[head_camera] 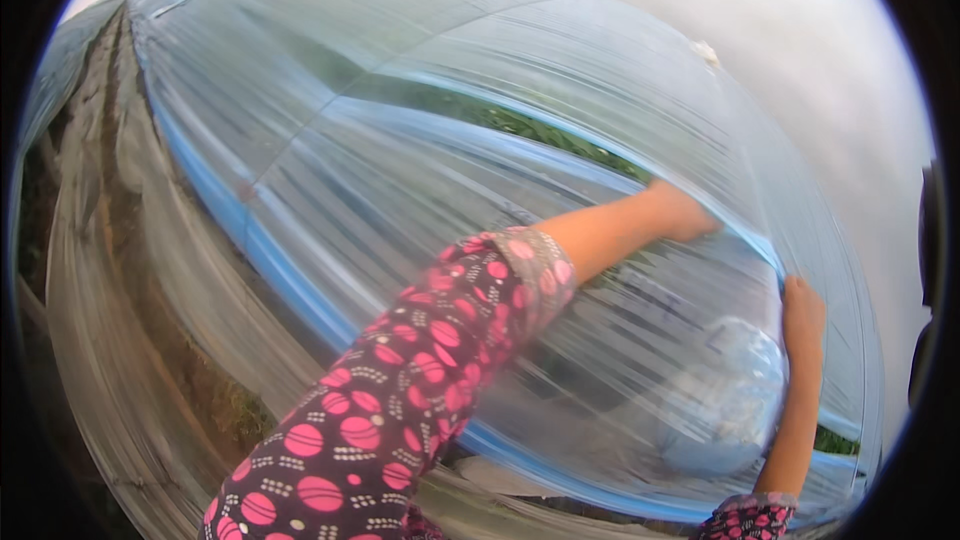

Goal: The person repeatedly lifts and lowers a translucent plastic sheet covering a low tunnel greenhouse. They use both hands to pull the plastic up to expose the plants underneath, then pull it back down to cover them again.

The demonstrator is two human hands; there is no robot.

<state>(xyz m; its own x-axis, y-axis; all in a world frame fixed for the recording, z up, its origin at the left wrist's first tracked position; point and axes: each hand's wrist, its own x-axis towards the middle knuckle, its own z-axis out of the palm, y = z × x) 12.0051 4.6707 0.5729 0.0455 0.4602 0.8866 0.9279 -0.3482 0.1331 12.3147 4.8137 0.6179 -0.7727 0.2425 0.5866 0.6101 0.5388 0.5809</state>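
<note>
A long wall of clear plastic film (450, 217) with blue edge bands covers a low greenhouse tunnel before me. My left hand (681, 211), somewhat blurred, grips the blue upper edge of the film (754, 240) beside a lengthwise gap. Farther right, my right hand (804, 315) is closed on the same gathered edge, with its fingers partly hidden. Green leaves (559, 136) show through the gap. Below the hands, a bunched, shiny clump of plastic (724, 397) bulges against the sheet. Marks are written on the film near it.
A thin hoop line (289, 142) crosses the film. To the left, pale ground sheeting (97, 315) and a strip of soil with dry grass (225, 397) run along the tunnel's base. Another film-covered tunnel (64, 82) stands at far left. A dark object (928, 240) shows at the right rim.
</note>
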